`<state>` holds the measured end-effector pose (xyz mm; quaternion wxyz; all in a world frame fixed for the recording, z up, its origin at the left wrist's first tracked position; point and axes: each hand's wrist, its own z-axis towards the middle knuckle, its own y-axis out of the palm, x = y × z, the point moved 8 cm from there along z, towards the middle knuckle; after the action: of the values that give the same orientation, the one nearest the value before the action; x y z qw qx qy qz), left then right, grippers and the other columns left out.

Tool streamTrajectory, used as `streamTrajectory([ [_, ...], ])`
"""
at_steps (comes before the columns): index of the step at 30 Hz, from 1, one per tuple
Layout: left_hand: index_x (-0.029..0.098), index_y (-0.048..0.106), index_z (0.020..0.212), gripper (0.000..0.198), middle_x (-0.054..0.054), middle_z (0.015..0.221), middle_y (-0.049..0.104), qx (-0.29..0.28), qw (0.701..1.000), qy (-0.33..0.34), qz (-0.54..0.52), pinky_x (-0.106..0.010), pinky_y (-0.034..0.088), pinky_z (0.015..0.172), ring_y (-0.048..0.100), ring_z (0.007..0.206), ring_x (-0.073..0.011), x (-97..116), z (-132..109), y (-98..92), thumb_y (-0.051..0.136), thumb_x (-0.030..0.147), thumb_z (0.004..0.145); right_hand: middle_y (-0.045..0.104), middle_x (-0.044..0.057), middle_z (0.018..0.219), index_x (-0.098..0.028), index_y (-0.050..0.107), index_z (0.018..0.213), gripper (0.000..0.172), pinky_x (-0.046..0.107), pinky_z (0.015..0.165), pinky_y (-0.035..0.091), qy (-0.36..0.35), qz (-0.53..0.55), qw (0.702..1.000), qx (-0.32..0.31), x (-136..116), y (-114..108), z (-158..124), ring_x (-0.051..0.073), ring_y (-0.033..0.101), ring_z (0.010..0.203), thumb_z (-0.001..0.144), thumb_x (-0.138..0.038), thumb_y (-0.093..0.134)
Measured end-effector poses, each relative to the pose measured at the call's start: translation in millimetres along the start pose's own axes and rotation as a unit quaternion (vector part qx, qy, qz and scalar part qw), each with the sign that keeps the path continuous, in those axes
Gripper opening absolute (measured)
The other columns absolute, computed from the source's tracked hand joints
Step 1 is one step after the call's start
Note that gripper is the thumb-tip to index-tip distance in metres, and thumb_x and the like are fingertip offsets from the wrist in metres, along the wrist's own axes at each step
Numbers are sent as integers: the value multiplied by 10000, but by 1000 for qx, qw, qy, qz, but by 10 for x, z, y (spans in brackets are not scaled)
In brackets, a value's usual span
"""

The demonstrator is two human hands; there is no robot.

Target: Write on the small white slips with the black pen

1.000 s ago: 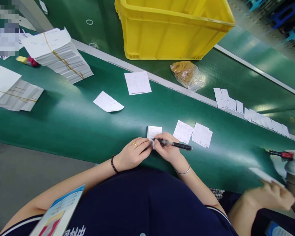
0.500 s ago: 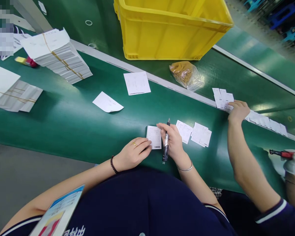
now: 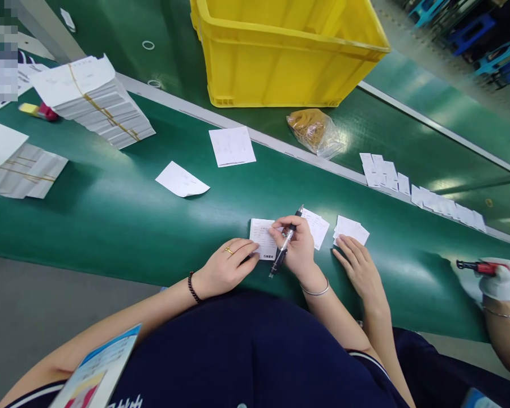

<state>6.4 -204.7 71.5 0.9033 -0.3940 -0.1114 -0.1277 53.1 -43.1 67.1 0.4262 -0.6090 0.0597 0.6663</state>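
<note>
A small stack of printed white slips (image 3: 261, 237) lies on the green table (image 3: 123, 226) in front of me. My left hand (image 3: 232, 263) rests beside it, wearing a ring, its fingertips on the stack's lower left edge. A black and clear pen (image 3: 283, 249) is held in my right hand (image 3: 295, 243), tilted with its tip pointing up and away; the fingers touch the stack's right side. Just right of that hand lie more printed slips (image 3: 318, 228).
A co-worker's bare hand (image 3: 359, 266) touches slips (image 3: 352, 229) at my right; a gloved hand (image 3: 504, 280) holds a red tool (image 3: 484, 267). Beyond are a yellow crate (image 3: 280, 68), rubber bands (image 3: 310, 127) and slip rows (image 3: 446, 205). Banded paper stacks (image 3: 97, 102) stand left.
The pen has tilted in my right hand, its lower end swinging left. The co-worker's bare hand has come from the far slip row to the slips beside my right hand. The view has shifted slightly.
</note>
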Motion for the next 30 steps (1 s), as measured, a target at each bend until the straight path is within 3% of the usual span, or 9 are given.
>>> streamTrajectory([
  [2, 130, 615, 1045, 191, -125, 1076, 654, 10, 1000, -8, 1, -383, 599, 857, 638, 1020, -215, -12, 7, -15, 602, 52, 870, 679, 9, 861, -235, 539, 963, 199, 298, 689, 519, 37, 16, 998, 51, 65, -242, 46, 145, 634, 750, 837, -300, 678],
  [5, 112, 607, 1058, 198, -126, 1046, 658, 11, 1000, -3, 6, -381, 603, 838, 642, 996, -219, -1, 22, -21, 632, 80, 863, 673, 24, 869, -220, 517, 938, 216, 316, 748, 510, 54, -11, 985, 162, 179, -802, 93, 147, 631, 778, 826, -319, 672],
  [9, 121, 619, 1022, 159, -108, 1008, 671, -3, 1000, -6, -4, -383, 600, 841, 645, 986, -219, -1, 19, 9, 627, 90, 867, 629, 16, 838, -207, 505, 921, 252, 349, 792, 504, 91, -67, 963, 246, 535, -1345, 14, 152, 624, 784, 788, -344, 669],
  [13, 147, 626, 1020, 168, -96, 1016, 676, -3, 1000, -19, -20, -390, 598, 855, 637, 1009, -216, -19, -13, 37, 616, 76, 869, 637, 32, 875, -203, 501, 933, 250, 382, 817, 513, 139, -89, 955, 245, 876, -1455, -99, 165, 645, 813, 775, -335, 645],
  [17, 138, 630, 1014, 179, -100, 1022, 676, -3, 1000, -18, -18, -384, 601, 854, 634, 1017, -216, -16, -13, 38, 615, 47, 861, 664, 63, 997, -196, 536, 1067, 291, 374, 850, 502, 101, -118, 949, 276, 711, -1474, -101, 172, 655, 907, 836, -359, 602],
  [19, 131, 631, 997, 160, -101, 1012, 677, 1, 1000, -11, -9, -378, 604, 847, 636, 1009, -212, -5, 3, 22, 611, 45, 864, 668, 40, 899, -195, 540, 1155, 327, 318, 701, 505, 87, -101, 952, 275, 531, -1395, -81, 140, 634, 730, 903, -403, 530],
  [22, 104, 631, 973, 133, -117, 986, 680, 6, 1000, 4, 2, -379, 607, 838, 636, 993, -220, 16, 23, -2, 620, 39, 857, 623, 2, 714, -206, 605, 1105, 325, 264, 510, 434, 73, -22, 980, 183, 266, -1016, -44, 107, 513, 516, 958, -447, 444],
  [27, 133, 632, 1009, 166, -108, 1032, 683, -18, 1000, -2, -4, -397, 604, 854, 637, 1027, -222, 0, 8, 28, 587, 43, 877, 671, 21, 799, -222, 620, 1009, 198, 260, 532, 495, 77, 61, 993, -59, -2, -130, -134, 124, 592, 601, 928, -382, 535],
  [30, 134, 632, 1018, 165, -115, 1048, 681, -25, 1000, -2, -5, -405, 600, 873, 633, 1045, -224, -3, -15, 46, 570, 52, 889, 667, 11, 766, -215, 615, 952, 125, 265, 560, 513, 56, 20, 993, -107, -61, 110, -157, 129, 598, 609, 875, -311, 595],
])
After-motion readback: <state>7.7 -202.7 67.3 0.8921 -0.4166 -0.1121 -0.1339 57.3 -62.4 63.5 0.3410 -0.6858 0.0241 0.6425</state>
